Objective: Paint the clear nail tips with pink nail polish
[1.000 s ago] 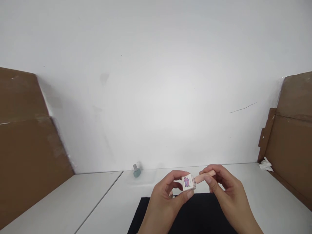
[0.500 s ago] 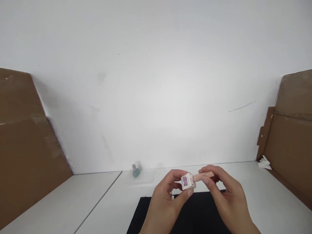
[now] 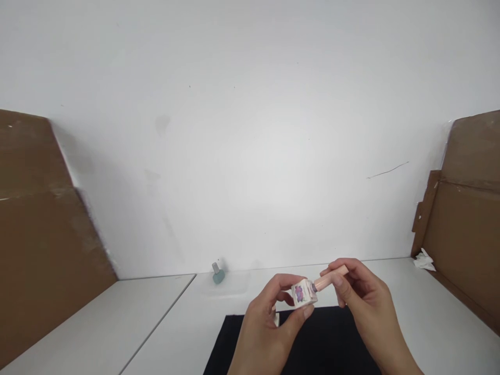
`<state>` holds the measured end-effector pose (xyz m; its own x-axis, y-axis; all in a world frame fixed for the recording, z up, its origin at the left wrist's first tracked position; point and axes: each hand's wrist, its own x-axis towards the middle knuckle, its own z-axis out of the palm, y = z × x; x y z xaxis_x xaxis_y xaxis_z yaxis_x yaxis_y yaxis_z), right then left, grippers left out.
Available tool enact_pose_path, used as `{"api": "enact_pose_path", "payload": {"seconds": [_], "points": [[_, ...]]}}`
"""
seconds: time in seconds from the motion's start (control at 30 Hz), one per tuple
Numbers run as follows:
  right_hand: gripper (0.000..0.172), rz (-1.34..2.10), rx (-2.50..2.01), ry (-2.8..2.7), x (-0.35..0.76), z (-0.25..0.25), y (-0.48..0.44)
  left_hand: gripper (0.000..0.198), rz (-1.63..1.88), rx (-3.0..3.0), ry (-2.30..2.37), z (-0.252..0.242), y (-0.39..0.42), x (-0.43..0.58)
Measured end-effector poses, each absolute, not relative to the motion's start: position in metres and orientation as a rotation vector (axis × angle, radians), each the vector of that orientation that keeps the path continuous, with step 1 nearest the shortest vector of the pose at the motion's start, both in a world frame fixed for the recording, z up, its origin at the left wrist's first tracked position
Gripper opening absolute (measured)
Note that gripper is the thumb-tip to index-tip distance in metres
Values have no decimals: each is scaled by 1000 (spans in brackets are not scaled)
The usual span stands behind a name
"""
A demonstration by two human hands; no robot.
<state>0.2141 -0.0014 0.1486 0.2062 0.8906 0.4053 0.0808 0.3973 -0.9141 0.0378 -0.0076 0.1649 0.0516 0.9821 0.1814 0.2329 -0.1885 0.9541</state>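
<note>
My right fingers [image 3: 339, 289], pinched closed, have tilted the peach cap [image 3: 331, 277] upward at the neck of the small white floral-label bottle [image 3: 301, 292], gripped by my left fingers [image 3: 308, 311] above a black mat [image 3: 221, 346] on the tabletop [image 3: 441, 291]; a teal bottle [image 3: 218, 277] stands farther off.

Peach cap [image 3: 331, 277] tilted higher, neck [image 3: 314, 287] showing

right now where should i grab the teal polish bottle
Best pinch the rounded teal body from the near side. The bottle stands upright close to the white wall, which blocks the far side, and the body is wider than the narrow grey cap.
</note>
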Motion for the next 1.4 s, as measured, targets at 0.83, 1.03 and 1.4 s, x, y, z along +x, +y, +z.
{"api": "enact_pose_path", "payload": {"seconds": [0.83, 1.03, 1.4], "points": [[32, 929, -1014, -1350, 230, 157, 4, 22, 1140, 1511, 1197, 150, 4, 45], [37, 825, -1051, -1296, 244, 161, 7, 25, 1157, 1454, 1168, 144, 10, 50], [29, 520, -1003, -1087, 285, 186, -14, 21, 879, 1638, 1284, 92, 40, 64]]}}
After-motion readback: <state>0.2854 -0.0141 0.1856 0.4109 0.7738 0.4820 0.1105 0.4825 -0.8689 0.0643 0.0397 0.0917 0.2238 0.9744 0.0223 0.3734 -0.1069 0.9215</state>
